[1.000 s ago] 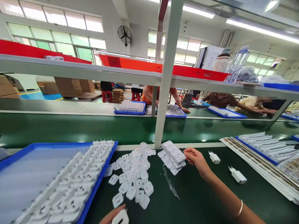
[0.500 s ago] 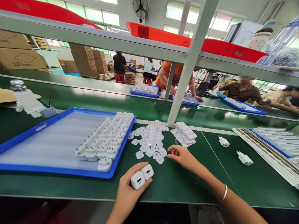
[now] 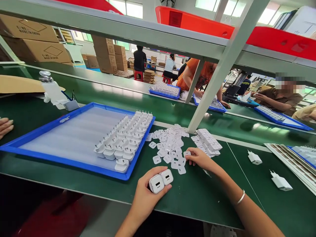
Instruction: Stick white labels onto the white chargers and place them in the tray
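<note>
Two white charger bodies [image 3: 157, 184] sit side by side in my left hand [image 3: 148, 189], their port faces turned up toward me. My right hand [image 3: 197, 158] pinches a small white label piece [image 3: 187, 153] at the right edge of a loose pile of similar flat pieces [image 3: 170, 144]. Left of the pile, a blue-rimmed tray [image 3: 111, 173] holds rows of white chargers with pins up [image 3: 128, 138]. Behind my right hand lies a block of stacked white pieces [image 3: 208, 141].
Two white plug chargers [image 3: 255, 158] [image 3: 281, 181] lie on the right of the green table. Stacked boards and another tray are at the far right. A metal post [image 3: 209, 92] rises behind the pile. A pump bottle [image 3: 50, 89] stands back left; another person's hand [image 3: 5, 126] is at the left edge.
My right hand now has a flat piece between its fingers. The view has shifted left, and another person's hand has appeared at the left edge. My left hand still holds both chargers.
</note>
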`<control>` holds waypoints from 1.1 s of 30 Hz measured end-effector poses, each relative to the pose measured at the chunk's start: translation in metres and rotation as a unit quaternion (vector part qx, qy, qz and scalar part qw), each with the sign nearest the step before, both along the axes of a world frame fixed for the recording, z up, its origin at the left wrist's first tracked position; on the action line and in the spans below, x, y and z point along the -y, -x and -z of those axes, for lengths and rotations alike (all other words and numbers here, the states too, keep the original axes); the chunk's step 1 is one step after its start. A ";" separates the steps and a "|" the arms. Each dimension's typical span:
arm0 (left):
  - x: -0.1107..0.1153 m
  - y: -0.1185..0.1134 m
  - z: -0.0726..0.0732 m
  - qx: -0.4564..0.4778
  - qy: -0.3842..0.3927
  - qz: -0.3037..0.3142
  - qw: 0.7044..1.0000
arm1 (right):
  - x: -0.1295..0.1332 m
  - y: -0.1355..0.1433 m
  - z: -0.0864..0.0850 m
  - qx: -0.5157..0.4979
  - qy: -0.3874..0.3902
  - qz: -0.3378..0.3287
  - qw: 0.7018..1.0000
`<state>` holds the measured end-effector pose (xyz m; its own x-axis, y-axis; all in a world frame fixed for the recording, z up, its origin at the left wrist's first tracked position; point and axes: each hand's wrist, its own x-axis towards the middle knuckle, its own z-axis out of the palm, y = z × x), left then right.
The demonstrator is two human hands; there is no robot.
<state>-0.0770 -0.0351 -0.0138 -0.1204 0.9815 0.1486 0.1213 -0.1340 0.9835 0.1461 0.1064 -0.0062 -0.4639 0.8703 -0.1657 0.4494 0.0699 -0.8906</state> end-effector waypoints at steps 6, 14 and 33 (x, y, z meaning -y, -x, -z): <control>-0.009 -0.016 -0.001 0.063 0.036 -0.001 0.997 | 0.012 -0.006 -0.013 -0.071 0.013 0.014 0.997; -0.002 -0.014 0.002 0.035 -0.004 -0.004 0.999 | 0.040 0.007 -0.031 -0.149 0.076 0.018 0.986; 0.002 -0.016 0.005 -0.033 -0.102 -0.064 0.992 | 0.098 0.049 -0.017 -0.284 0.218 -0.015 0.934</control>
<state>-0.0611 -0.0367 -0.0189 -0.2261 0.9070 0.3552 0.2144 -0.3094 0.9265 0.0972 0.0083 0.0110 -0.6073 0.7630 -0.2214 -0.1007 -0.3503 -0.9312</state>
